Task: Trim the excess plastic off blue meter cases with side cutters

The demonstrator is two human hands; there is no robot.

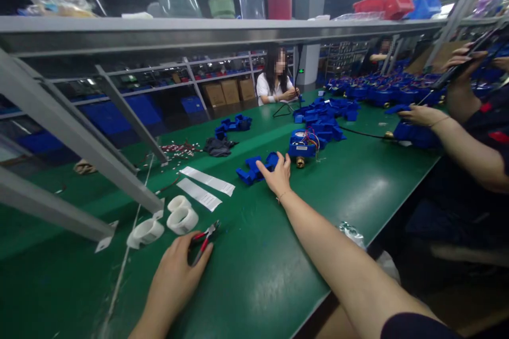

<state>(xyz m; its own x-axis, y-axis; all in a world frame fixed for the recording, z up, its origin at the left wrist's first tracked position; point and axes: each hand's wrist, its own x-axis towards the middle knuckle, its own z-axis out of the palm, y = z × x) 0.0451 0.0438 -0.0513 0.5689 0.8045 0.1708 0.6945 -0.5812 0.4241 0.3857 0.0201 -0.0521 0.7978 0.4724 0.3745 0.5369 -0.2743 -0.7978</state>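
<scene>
Left hand (pixel 178 267): fingers closed round the red handles of the pliers (pixel 205 235), thumb on one side and fingers on the other. The pliers' nose points away from the person, low over the table (pixel 246 280); whether it touches the surface cannot be told. No workpiece lies between the cutting ends.

Right hand (pixel 278 177): arm extended, thumb and fingers spread apart over the blue part (pixel 250 174). Contact is likely but unconfirmed, as the hand covers the near side. The part lies on the table, ahead of the pliers and just left of the wired unit (pixel 303 144), whose brass fitting (pixel 300 162) faces the person. Loose wires stand out at its right side.

Also noted: two paper strips (pixel 207 180) beyond the pliers; white rolls (pixel 182 220) just beside the left hand; a dark cloth (pixel 218 146) farther off; a heap of blue parts (pixel 328 112) behind the wired unit. A co-worker (pixel 274 85) sits across the table; another's hand (pixel 425 115) is on a blue unit at right.

Assessment: the step in hand appears to be reaching for the blue part with the pliers kept ready. Taking it up would call for drawing the right thumb and fingers together on its edges, without catching the neighbouring wires.
</scene>
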